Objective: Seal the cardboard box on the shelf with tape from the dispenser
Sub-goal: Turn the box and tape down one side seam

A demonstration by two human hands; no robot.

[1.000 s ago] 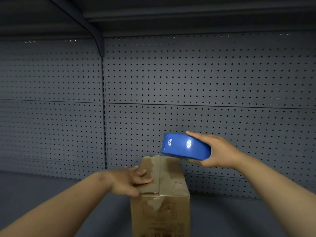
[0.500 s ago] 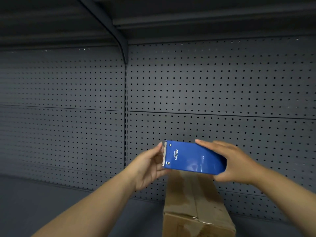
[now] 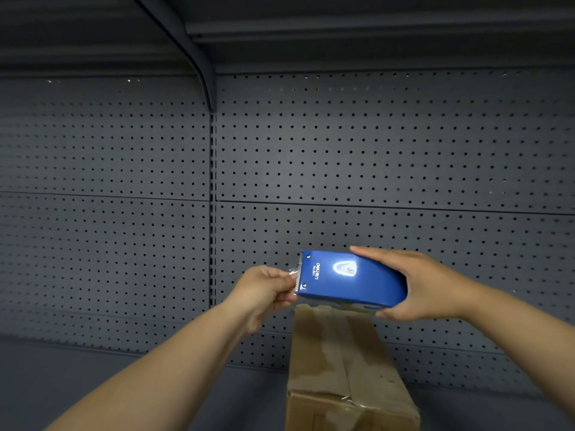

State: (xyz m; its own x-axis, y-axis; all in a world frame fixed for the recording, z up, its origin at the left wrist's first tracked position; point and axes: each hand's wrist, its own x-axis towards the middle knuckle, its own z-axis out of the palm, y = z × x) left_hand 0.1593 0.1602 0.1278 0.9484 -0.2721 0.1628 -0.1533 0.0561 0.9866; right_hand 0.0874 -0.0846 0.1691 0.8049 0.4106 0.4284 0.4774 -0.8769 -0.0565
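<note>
I've got the right hand gripping the dispenser above the box so the left hand can pinch the tape end at its teeth, probably to pull out a strip.

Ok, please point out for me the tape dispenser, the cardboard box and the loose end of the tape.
tape dispenser (image 3: 351, 279): head view, on its blue top face.
cardboard box (image 3: 345, 359): head view, on its taped top flaps.
tape end (image 3: 293, 270): head view, on the clear strip by the serrated blade.
</note>
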